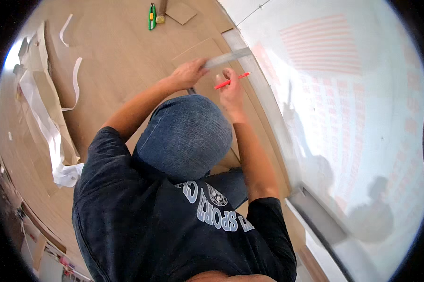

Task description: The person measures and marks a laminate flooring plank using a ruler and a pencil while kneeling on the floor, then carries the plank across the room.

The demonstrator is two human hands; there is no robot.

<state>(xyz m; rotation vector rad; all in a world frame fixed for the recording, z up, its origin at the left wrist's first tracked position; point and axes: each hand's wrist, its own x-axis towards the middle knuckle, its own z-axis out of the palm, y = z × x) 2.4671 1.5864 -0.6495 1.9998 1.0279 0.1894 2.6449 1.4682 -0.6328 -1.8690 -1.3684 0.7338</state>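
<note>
My left hand (pixel 189 74) grips the near end of a flat metal ruler (pixel 228 57), whose other end reaches the light strip at the foot of the wall. A short dark piece (pixel 191 90) shows below that hand, beside my knee; I cannot tell whether it joins the ruler. Just to the right, my right hand (pixel 231 94) is closed on a red pencil (pixel 226 84), its tip pointing toward the wall. Beneath both hands lies a brown floor board (pixel 202 52). My bent knee in blue jeans (pixel 188 134) hides part of the boards.
A green utility knife (pixel 152 17) and a hammer (pixel 161 18) lie on the floor (pixel 118 42) at the far side, near a small board offcut (pixel 181 13). White strips (pixel 47 131) and torn packaging (pixel 57 103) lie at left. The pale wall (pixel 315 98) bounds the right.
</note>
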